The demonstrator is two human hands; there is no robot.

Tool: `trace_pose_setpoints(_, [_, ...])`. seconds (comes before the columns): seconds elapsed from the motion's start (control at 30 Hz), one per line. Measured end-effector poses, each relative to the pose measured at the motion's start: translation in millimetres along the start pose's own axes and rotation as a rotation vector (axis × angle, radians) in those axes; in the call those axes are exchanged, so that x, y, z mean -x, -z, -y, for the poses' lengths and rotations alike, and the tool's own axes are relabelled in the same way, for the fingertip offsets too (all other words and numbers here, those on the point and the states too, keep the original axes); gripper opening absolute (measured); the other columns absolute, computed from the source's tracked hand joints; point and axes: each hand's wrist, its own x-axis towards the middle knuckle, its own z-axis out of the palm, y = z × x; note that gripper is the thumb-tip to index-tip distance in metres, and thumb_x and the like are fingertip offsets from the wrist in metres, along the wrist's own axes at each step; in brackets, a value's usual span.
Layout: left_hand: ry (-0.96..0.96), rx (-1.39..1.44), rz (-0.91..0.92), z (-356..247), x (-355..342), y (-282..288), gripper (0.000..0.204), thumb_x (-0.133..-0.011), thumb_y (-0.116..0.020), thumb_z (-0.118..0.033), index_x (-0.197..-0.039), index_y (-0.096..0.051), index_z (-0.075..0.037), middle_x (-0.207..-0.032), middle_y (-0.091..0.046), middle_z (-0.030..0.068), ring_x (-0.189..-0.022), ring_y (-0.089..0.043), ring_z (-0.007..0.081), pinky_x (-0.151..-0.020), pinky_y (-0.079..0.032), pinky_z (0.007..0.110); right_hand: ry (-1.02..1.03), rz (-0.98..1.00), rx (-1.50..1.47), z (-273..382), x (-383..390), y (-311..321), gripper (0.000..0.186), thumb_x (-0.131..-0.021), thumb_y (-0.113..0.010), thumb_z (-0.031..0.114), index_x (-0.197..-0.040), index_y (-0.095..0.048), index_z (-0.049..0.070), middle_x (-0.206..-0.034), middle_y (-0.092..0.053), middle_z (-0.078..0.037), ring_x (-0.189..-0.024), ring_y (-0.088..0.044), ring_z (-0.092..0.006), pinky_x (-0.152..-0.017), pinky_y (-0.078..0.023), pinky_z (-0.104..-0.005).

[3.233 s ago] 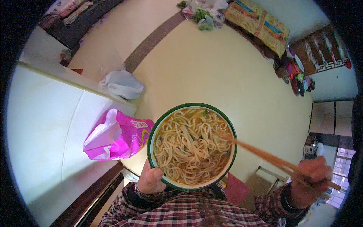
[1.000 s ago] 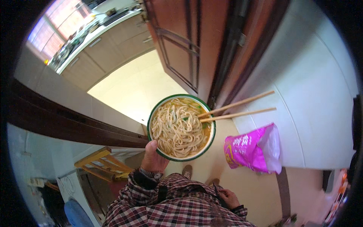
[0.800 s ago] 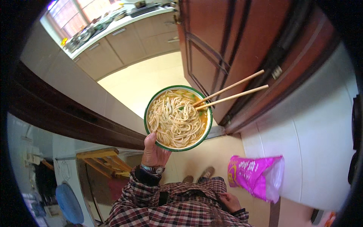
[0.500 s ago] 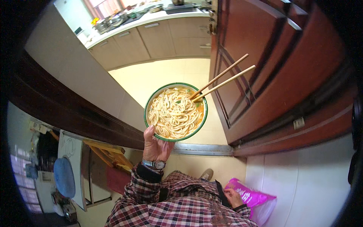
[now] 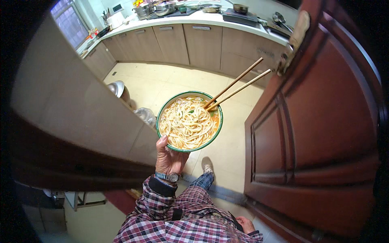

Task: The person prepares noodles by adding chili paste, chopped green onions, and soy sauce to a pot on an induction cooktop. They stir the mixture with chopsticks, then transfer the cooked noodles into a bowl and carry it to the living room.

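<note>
My left hand [image 5: 170,161] is closed on the near rim and underside of a green-rimmed bowl [image 5: 161,110], thumb over the edge. A wristwatch [image 5: 173,177] sits on that wrist. Pale noodles [image 5: 187,123] in orange broth fill the bowl, with bits of green among them. Two wooden chopsticks [image 5: 240,85] stand slanted in the noodles, leaning out over the far right rim. Low at my right side, beside the checked jacket [image 5: 182,231], is my right hand [image 5: 244,224]. Its fingers are mostly hidden, and I see nothing in it.
A dark red door [image 5: 316,137] stands ajar on the right; a wall edge [image 5: 93,117] is close on the left. My foot [image 5: 207,165] is past the metal threshold [image 5: 227,194]. Ahead runs a curved counter [image 5: 202,18] with pots. A metal pot [image 5: 117,89] stands on the floor.
I have moved forward into the doorway with the bowl held level; more of the kitchen shows. One foot has crossed the threshold. The pink bag near my right hand has left view.
</note>
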Motion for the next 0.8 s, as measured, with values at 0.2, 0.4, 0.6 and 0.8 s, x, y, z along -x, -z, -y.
trace_pose_setpoints(0.2, [-0.023,-0.064,0.055,-11,-4,5,0.068,-0.082,-0.063,-0.021,-0.14,-0.031,-0.007,-0.14,-0.041,0.0141,-0.127,-0.042,0.0291,-0.109,-0.033,0.048,-0.105,-0.002,0.027,10,19,-15,0.029,-0.091,-0.053,0.024,-0.112,-0.061,0.005,-0.094,-0.065,-0.013,-0.087,-0.062,-0.0244,-0.079,-0.05,-0.0356])
trace_pose_setpoints(0.4, [-0.093,-0.055,0.155,3,4,14,0.066,-0.083,-0.062,-0.021,-0.14,-0.032,-0.006,-0.141,-0.041,0.012,-0.128,-0.04,0.0281,-0.11,-0.031,0.048,-0.218,-0.048,-0.008,46,9,12,0.04,-0.086,-0.059,0.03,-0.114,-0.059,0.002,-0.096,-0.065,-0.014,-0.091,-0.062,-0.0255,-0.082,-0.049,-0.0372])
trace_pose_setpoints(0.6, [-0.294,-0.054,0.115,23,-3,16,0.066,-0.083,-0.062,-0.02,-0.14,-0.032,-0.007,-0.141,-0.041,0.0119,-0.129,-0.04,0.028,-0.11,-0.03,0.047,-0.085,-0.31,0.102,5,-55,54,0.048,-0.081,-0.064,0.031,-0.119,-0.055,0.002,-0.102,-0.06,-0.013,-0.089,-0.062,-0.0222,-0.082,-0.049,-0.0345])
trace_pose_setpoints(0.8, [-0.508,-0.051,0.102,45,-42,49,0.063,-0.084,-0.059,-0.022,-0.138,-0.033,-0.005,-0.138,-0.044,0.0126,-0.126,-0.043,0.0283,-0.108,-0.033,0.046,0.012,-0.131,0.189,-33,-226,152,0.049,-0.081,-0.065,0.043,-0.113,-0.061,0.006,-0.097,-0.066,-0.01,-0.096,-0.062,-0.0214,-0.084,-0.048,-0.0313])
